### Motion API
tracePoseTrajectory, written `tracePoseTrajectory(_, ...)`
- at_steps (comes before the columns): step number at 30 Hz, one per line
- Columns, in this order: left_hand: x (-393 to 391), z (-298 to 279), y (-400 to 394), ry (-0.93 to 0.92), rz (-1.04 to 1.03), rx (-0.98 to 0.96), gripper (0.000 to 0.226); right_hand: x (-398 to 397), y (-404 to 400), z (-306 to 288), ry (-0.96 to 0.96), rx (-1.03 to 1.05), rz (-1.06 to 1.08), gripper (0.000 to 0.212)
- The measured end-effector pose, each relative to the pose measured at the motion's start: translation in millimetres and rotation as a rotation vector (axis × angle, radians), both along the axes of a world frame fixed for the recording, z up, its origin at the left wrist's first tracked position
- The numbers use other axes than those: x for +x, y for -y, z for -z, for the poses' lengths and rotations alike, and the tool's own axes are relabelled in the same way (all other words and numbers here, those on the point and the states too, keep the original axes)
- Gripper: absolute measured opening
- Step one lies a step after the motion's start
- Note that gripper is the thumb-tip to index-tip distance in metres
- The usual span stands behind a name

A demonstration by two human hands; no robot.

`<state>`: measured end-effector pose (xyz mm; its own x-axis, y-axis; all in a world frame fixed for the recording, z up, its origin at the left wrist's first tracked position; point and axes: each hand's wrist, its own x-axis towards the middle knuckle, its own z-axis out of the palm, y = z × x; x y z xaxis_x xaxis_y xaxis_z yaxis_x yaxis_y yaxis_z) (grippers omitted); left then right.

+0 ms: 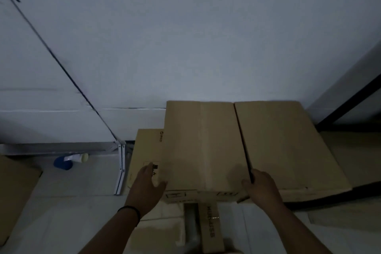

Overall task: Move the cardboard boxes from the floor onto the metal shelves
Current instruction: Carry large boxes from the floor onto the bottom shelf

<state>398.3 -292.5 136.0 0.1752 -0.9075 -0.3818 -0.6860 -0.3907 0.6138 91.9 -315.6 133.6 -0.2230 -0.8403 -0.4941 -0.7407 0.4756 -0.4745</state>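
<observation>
A plain cardboard box [204, 142] sits on the top shelf level against the white wall, close beside a second box [288, 144] on its right. My left hand [147, 185] presses the near left corner of the first box. My right hand [260, 187] grips its near right edge, fingers in the dark gap between the two boxes. A lower box [145, 150] with small print shows behind my left hand. Under the near edge stands a narrow printed box [211, 227].
A white shelf upright [120, 169] stands left of the boxes, with a blue and white object [66, 162] lying beyond it. A flat cardboard piece [14, 194] fills the far left. A dark metal frame [350, 103] runs along the right.
</observation>
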Motion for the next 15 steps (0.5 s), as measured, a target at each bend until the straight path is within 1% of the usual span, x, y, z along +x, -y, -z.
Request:
tracePoseTrajectory(2, 8, 15, 8, -0.033, 0.01, 0.044, 0.079, 8, 2, 11, -0.012, 0.01, 0.046, 0.024)
tracePoseTrajectory(4, 14, 32, 13, -0.071, -0.007, 0.113, 0.081, 13, 4, 19, -0.02, 0.039, 0.046, 0.031)
tracePoseTrajectory(6, 14, 42, 16, -0.122, -0.021, 0.163, 0.082, 17, 5, 24, 0.003, 0.078, 0.09, 0.041)
tracePoseTrajectory(7, 13, 48, 17, -0.15, -0.031, 0.171, 0.079, 18, 6, 29, 0.007, 0.095, 0.11, 0.044)
tracePoseTrajectory(10, 8, 59, 20, -0.251, -0.112, 0.181, 0.059, 18, 9, 38, 0.051, 0.116, 0.142, 0.043)
tracePoseTrajectory(11, 7, 63, 22, -0.281, -0.127, 0.201, 0.057, 18, 10, 40, 0.07, 0.134, 0.147, 0.046)
tracePoseTrajectory(14, 11, 74, 22, -0.41, -0.124, 0.222, 0.053, 20, 13, 45, 0.116, 0.163, 0.178, 0.072)
tracePoseTrajectory(15, 13, 75, 22, -0.435, -0.152, 0.224, 0.057, 24, 13, 46, 0.124, 0.156, 0.183, 0.08)
